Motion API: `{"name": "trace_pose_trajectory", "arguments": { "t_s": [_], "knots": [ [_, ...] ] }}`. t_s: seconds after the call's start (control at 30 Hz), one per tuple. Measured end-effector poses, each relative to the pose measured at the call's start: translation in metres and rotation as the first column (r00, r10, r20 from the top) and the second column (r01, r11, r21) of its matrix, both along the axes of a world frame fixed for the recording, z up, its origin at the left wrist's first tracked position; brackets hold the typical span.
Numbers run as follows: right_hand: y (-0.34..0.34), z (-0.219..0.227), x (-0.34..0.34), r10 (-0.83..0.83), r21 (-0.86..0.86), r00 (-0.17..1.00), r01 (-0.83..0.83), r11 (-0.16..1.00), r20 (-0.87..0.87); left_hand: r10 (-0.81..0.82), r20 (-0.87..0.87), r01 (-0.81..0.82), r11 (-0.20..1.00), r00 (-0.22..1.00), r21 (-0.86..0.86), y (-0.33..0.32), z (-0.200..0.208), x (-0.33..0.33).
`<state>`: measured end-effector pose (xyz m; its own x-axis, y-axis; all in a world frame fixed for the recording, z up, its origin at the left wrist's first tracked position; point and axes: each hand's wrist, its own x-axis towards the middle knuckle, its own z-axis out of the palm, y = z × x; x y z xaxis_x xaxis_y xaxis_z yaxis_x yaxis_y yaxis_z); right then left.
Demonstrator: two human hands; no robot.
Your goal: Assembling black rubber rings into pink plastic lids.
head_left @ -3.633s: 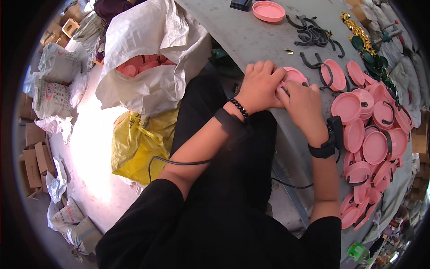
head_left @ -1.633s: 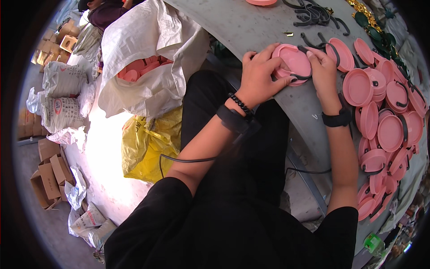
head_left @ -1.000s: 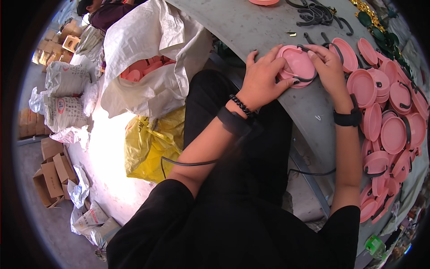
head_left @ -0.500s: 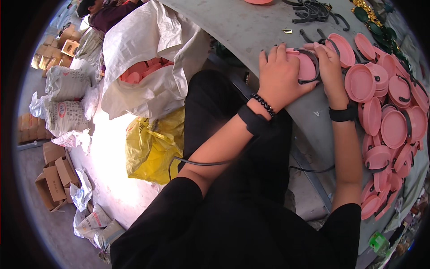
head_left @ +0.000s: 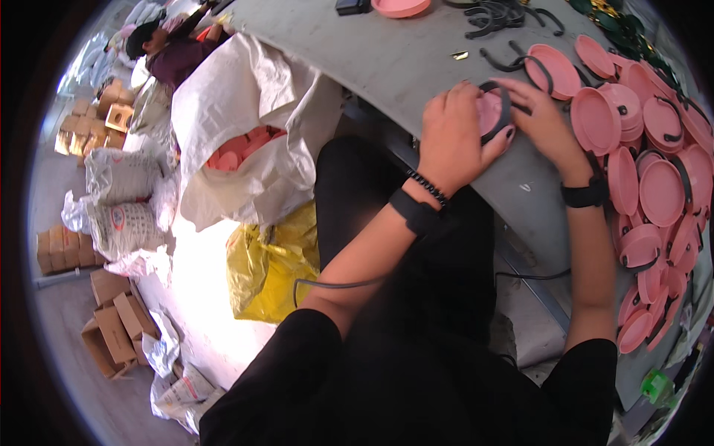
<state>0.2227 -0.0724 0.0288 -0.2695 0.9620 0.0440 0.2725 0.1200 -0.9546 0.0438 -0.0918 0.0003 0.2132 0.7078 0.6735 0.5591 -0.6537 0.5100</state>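
My left hand [head_left: 452,134] is closed around a round pink plastic dish [head_left: 490,111], its thumb along the near edge. A dark curved band [head_left: 506,111] runs around the dish's right side. My right hand [head_left: 549,128] is beside it with fingers stretched out and apart, the fingertips at the band's upper edge; its thumb is hidden. Just beyond the right hand, another pink dish [head_left: 554,70] with a dark curved piece lies on the grey table [head_left: 387,67].
Many pink dishes [head_left: 662,195] are heaped at the right. Loose dark curved pieces [head_left: 498,18] lie at the far side. To the left stands a white sack [head_left: 223,89] with pink pieces inside, above a yellow bag [head_left: 271,260]. Another person [head_left: 175,56] is at the far left.
The dish has tilted so its face shows narrower. My right hand's fingers have loosened and spread from around its right side. The whole view has shifted slightly.
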Motion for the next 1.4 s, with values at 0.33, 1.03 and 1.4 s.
{"name": "trace_pose_trajectory", "arguments": {
  "t_s": [0.33, 1.03, 1.4],
  "knots": [
    [0.001, -0.021, -0.005, 0.029, 0.063, 0.994, -0.023, 0.998, -0.103, -0.106, 0.33, 0.184, 0.959, 0.938, -0.215, 0.001, -0.007, -0.029],
    [0.001, -0.027, -0.013, -0.425, 0.368, 0.905, 0.397, 0.841, -0.008, -0.316, 0.263, 0.359, 0.924, 0.912, -0.134, 0.045, 0.124, 0.022],
    [0.027, -0.059, -0.018, -0.286, 0.616, 0.925, 0.38, 0.69, -0.25, -0.588, 0.084, 0.592, 0.781, 0.805, -0.201, 0.059, 0.085, 0.142]
  ]
}}
